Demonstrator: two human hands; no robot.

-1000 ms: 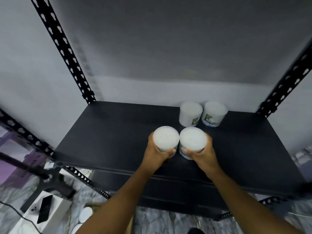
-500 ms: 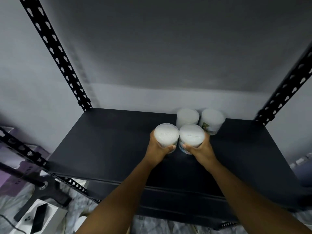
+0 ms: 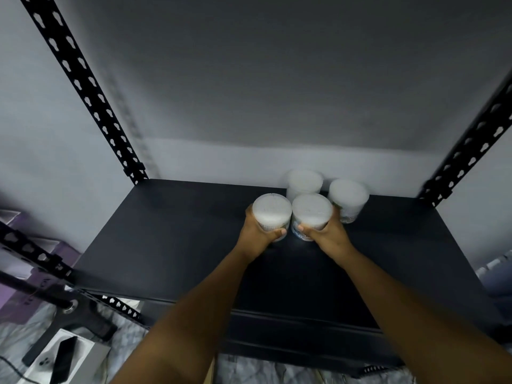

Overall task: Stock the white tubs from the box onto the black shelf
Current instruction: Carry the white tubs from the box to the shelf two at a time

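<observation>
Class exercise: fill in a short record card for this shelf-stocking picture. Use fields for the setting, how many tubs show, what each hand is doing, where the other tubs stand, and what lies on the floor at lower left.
setting: black shelf against a pale wall
tubs in view: four white tubs
left hand: grips the left front tub
right hand: grips the right front tub
front tubs: side by side, close together
back left tub: stands behind the held pair
back right tub: stands beside it, by the right hand
floor at lower left: white box with a dark phone on it
</observation>
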